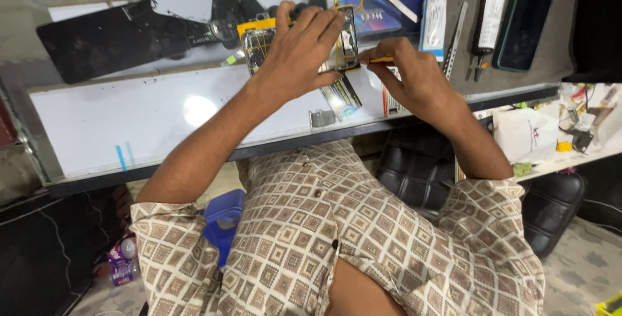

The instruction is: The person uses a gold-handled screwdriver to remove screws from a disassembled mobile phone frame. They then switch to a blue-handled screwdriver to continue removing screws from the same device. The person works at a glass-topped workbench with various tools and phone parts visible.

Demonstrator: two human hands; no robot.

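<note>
At the upper left of the frame a dark tablet (107, 40) lies flat on the white glass counter (149, 121). Moving right, the left hand (299, 47) lies palm-down over an opened phone (346, 40), fingers spread across it and pressing it to the counter at upper centre (yellow parts and wiring show around the fingers). Just below lies a small printed card (341, 95). Right of the phone, the right hand (414, 76) pinches a thin yellow-handled tool (379, 60), its tip at the phone's right edge. Further right, on a grey mat (557, 37), lie metal tweezers (455, 37) and a dark phone (526, 18).
</note>
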